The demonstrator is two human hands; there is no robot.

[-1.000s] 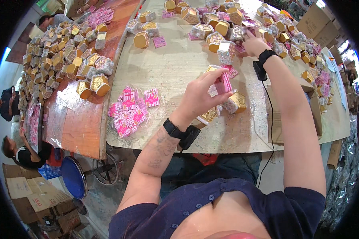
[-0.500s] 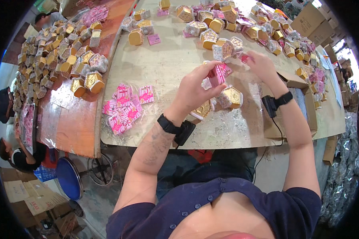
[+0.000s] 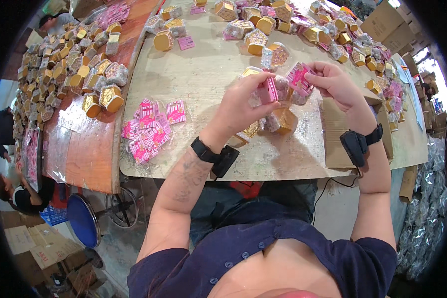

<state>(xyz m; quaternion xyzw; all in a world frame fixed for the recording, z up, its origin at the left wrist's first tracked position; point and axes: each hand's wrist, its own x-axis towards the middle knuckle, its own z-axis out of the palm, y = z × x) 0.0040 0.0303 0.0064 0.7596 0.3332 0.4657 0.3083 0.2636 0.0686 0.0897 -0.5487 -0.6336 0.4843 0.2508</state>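
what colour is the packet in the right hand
Mostly pink; the packet shows best in the head view.

Hands (image 3: 336, 85) closer together, pink packet (image 3: 298, 78) brought over

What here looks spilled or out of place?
Pale specks litter the tabletop, including along its near edge, right of the piled pink packets. They look like stray debris, though they are too small to identify.

Bright indoor light glares off the reddish-brown wooden tabletop (image 3: 79, 154) and burns out patches near the right rim. Soft shadows fall across the pale worktable (image 3: 203, 64). Fisheye distortion bends its edges; black fills all 4 corners.
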